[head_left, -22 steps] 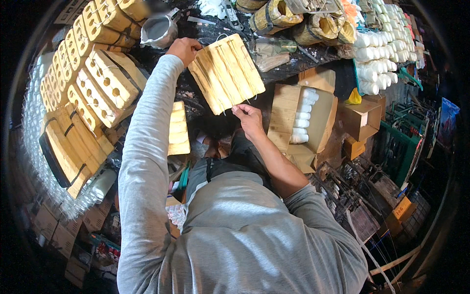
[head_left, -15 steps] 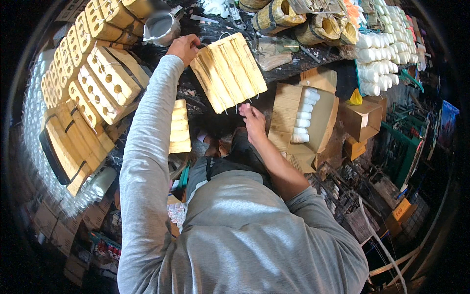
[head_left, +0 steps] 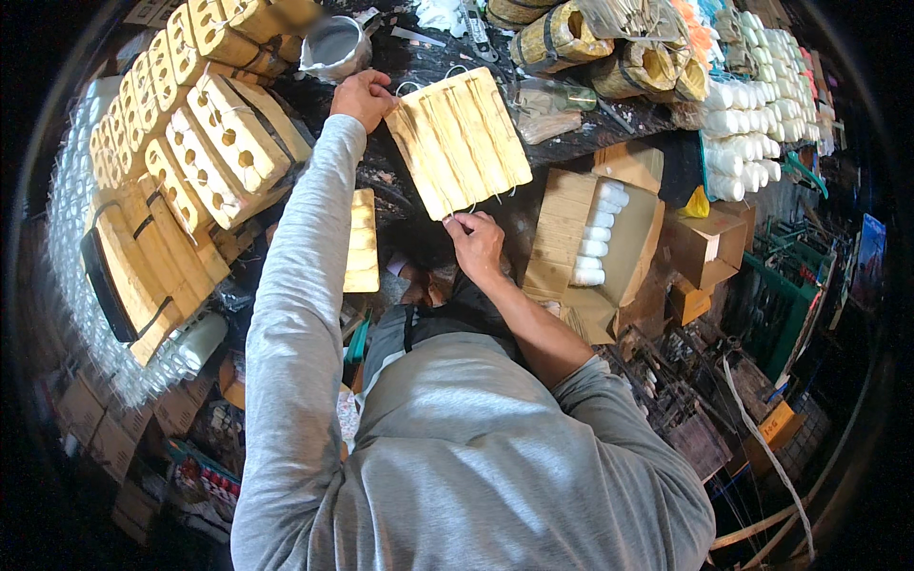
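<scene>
A flat yellow mould half (head_left: 460,143) with long parallel grooves lies tilted on the dark bench in front of me. Thin white strings stick out past its far and near edges. At its far left corner my left hand (head_left: 362,100) is closed, its fingertips pinching a white string (head_left: 409,85) that loops there. My right hand (head_left: 476,246) pinches at the near left corner, where string ends hang; what lies between those fingertips is too small to make out. A second yellow grooved piece (head_left: 362,243) stands lower down, partly hidden behind my left forearm.
Banded yellow moulds with round holes (head_left: 233,143) are stacked at the left. A grey pot (head_left: 335,49) sits beyond my left hand. At the right are an open cardboard box (head_left: 557,228) holding white cylinders (head_left: 592,249), upright hollow moulds (head_left: 619,71) and stacked white cylinders (head_left: 733,143).
My right hand has moved left along the mould half's near edge, to its corner, and its fingers have closed. My left hand stays by the far corner. The whole view has shifted slightly.
</scene>
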### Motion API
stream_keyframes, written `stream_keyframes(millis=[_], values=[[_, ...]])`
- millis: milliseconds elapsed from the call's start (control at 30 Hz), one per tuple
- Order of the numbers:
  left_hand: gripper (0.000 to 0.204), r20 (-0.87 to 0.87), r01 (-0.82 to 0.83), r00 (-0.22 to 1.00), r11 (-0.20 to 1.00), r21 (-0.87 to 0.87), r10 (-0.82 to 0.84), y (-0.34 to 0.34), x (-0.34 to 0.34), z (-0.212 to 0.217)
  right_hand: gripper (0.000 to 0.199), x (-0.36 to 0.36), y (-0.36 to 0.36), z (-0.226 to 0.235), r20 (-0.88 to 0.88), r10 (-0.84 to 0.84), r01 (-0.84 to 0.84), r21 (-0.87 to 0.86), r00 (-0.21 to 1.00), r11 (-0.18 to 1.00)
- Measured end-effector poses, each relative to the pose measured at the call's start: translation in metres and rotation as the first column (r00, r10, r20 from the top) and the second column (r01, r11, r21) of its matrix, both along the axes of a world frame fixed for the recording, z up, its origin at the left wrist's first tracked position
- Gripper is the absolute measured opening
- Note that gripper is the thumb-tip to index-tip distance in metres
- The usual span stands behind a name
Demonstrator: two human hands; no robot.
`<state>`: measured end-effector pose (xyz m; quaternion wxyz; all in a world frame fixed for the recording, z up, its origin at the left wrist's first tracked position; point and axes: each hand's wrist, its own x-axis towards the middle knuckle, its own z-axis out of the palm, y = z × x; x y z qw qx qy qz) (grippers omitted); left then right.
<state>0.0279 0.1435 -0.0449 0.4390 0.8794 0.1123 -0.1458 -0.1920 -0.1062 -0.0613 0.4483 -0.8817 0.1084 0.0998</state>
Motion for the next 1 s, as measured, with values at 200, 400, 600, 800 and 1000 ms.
stream_keyframes(millis=[200, 400, 600, 800, 1000], values=[[0.043, 0.01, -0.139, 0.99, 0.982, -0.126, 0.141, 0.0, -0.005, -0.023, 0.021, -0.003, -0.006, -0.005, -0.003, 0.025, -0.025, -0.003, 1.0, 1.0], [0.04, 0.015, -0.188, 0.981, 0.97, -0.158, 0.192, -0.005, -0.011, -0.029, 0.037, -0.007, -0.017, 0.001, -0.168, 0.115, -0.121, -0.024, 0.979, 0.992], [0.029, 0.324, -0.454, 0.794, 0.857, -0.245, 0.514, -0.027, -0.055, -0.013, 0.044, 0.04, -0.037, 0.095, -0.233, 0.357, -0.384, -0.078, 0.904, 0.92], [0.061, 0.193, -0.569, 0.563, 0.546, -0.615, 0.804, -0.034, -0.053, -0.017, 0.046, 0.239, 0.091, 0.136, 0.291, 0.589, -0.608, -0.03, 0.754, 0.794], [0.076, 0.009, -0.58, 0.441, 0.292, -0.76, 0.897, -0.039, -0.021, -0.006, 0.025, 0.374, 0.213, 0.149, -0.529, 0.831, -0.971, -0.232, 0.17, 0.051]])
